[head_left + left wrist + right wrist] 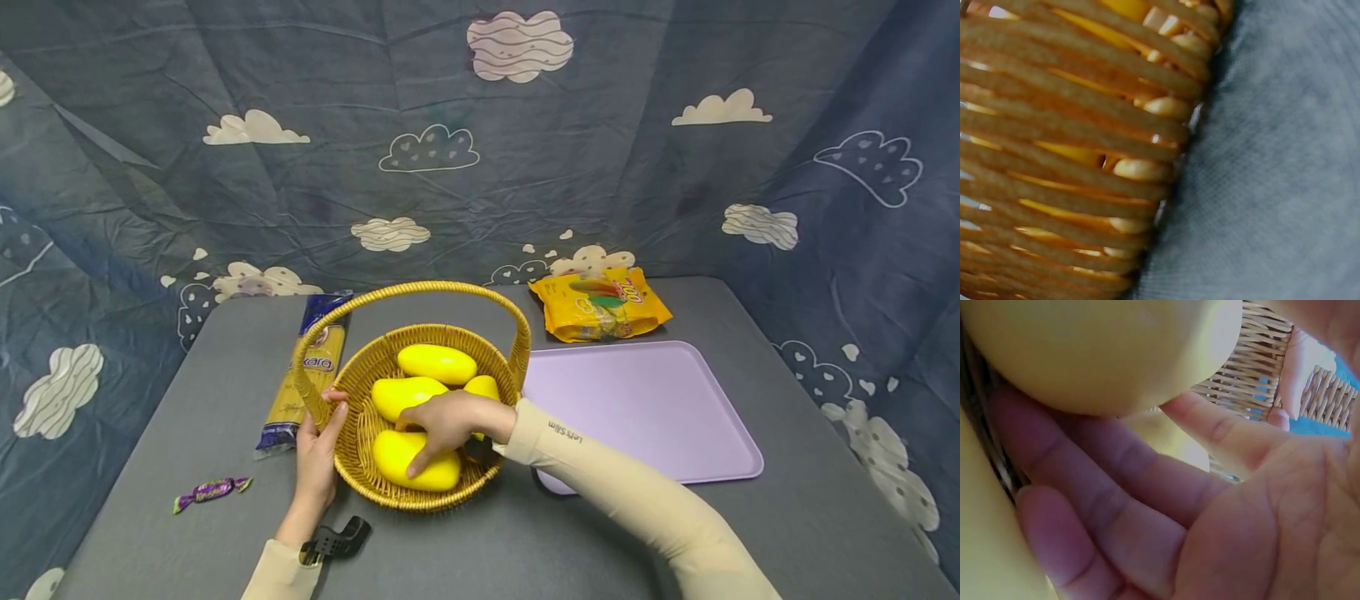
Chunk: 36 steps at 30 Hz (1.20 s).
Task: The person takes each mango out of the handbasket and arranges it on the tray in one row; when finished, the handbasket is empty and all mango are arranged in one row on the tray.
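A woven wicker basket [360, 492] with a tall arched handle stands on the table, holding several smooth yellow mangoes. My left hand [318, 450] grips the basket's left rim near the foot of the handle. Inside the basket, my right hand [448, 421] holds the front mango [390, 458], its thumb on top. In the right wrist view, the fingers [1141, 531] curl along the side of this mango [1104, 356]. Behind the hand lie another mango [405, 396] and one at the back [437, 364]. The left wrist view shows the basket's woven side [1072, 156] close up.
A light purple tray [637, 408] lies right of the basket, with a yellow snack bag [600, 304] behind it. A spaghetti packet [288, 400] lies to the left. Nearer the front left is a purple wrapped candy [212, 490]. A cloud-patterned cloth [420, 208] surrounds the table.
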Tool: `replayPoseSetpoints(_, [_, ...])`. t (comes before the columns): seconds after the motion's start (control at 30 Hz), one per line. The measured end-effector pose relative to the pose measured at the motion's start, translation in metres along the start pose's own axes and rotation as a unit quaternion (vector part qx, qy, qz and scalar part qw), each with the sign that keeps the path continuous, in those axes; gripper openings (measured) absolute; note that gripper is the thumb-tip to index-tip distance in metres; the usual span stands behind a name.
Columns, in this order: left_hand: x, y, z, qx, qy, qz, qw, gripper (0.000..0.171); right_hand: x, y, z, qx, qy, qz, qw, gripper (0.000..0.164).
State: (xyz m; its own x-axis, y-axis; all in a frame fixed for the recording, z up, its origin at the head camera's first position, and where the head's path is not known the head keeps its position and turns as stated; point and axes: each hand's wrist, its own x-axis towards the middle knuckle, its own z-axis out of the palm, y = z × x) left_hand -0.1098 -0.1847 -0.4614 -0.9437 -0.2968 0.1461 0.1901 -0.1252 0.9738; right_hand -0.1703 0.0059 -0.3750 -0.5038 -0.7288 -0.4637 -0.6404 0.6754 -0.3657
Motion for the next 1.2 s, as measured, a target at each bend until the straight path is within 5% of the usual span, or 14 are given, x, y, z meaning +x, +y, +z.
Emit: replayPoseSetpoints(1.2, [0.003, -0.003, -0.001, -0.007, -0.003, 0.003, 1.0, 0.032, -0.021, 0.011, -0.005, 0.118, 0.086, -0.034, 0.989, 0.066])
